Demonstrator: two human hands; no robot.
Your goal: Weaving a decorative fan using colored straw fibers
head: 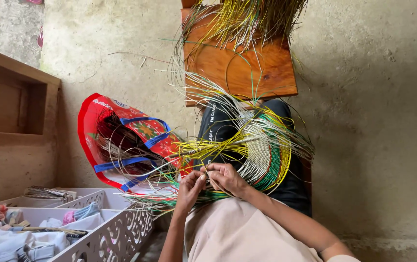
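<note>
Head view: both hands are seen low in the middle, raised in front of the body. The left hand is curled, thumb and fingertips pressed together on thin strands at the near edge of the woven piece. The right hand is closed in a pinch too, fingers folded over the same edge, just beside the left and touching it at the fingertips. Exactly which strand is pinched cannot be told.

The woven piece is held over the lap, against dark trousers. It is a rounded, half-finished panel of pale strips with green, yellow and red bands at the rim, loose strands fanning out to the left and upward.

Left of the hands a red bag with blue handles lies open on the floor, more strips spilling from it. A wooden stool is seen beyond the knees, a bundle of yellow-green strips on top. At lower left, white cut-out trays hold cloth.
</note>
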